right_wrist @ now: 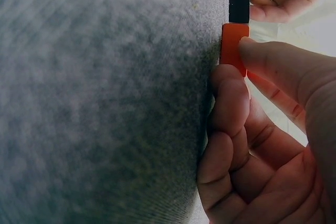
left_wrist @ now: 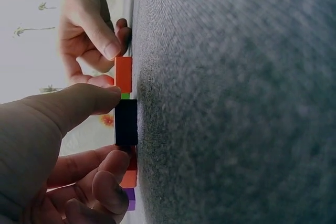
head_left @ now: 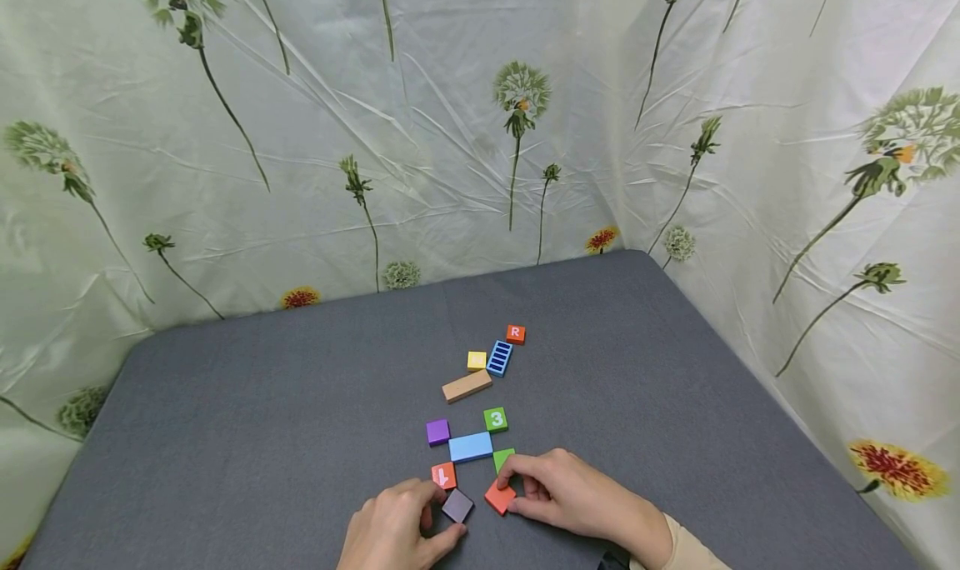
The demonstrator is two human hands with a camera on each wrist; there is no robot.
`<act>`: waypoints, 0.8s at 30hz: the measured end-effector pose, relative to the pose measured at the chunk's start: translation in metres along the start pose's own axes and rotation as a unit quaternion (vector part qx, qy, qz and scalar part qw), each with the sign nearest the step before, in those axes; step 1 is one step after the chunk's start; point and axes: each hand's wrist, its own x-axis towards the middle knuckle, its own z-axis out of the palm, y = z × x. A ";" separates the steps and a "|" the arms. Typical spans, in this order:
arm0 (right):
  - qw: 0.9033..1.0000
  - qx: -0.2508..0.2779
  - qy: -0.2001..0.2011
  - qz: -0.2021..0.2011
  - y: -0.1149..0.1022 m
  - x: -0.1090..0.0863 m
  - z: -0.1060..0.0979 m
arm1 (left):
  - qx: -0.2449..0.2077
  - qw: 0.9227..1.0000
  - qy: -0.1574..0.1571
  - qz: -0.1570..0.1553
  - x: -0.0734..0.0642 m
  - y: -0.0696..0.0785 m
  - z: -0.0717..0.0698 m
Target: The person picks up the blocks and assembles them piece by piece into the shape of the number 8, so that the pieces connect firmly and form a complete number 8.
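My left hand pinches a small black square block between thumb and forefinger, low on the table. In the left wrist view the thumb lies at one side of that block, with the fingertips at the opposite side. Just right of it, my right hand holds an orange-red square block by its thumb and forefinger. Beyond the black block lies an orange block with a white figure. A green block, partly hidden by the right forefinger, sits behind the orange-red one.
A light blue rectangular block lies between the purple block and the green block marked 3. Farther back are a wooden bar, a yellow block, a blue barred block and a red R block. Flowered cloth hangs behind the grey table.
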 end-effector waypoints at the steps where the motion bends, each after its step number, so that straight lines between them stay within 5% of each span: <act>1: 1.000 0.001 -0.002 0.003 0.000 0.000 0.000 | 0.001 1.000 0.000 0.000 0.000 0.000 0.000; 12: 1.000 0.007 -0.012 0.015 0.000 0.001 0.000 | -0.001 1.000 0.001 0.001 0.000 0.000 -0.001; 24: 1.000 0.005 -0.011 0.006 0.002 0.000 0.000 | 0.018 0.999 0.044 0.015 -0.001 -0.001 -0.009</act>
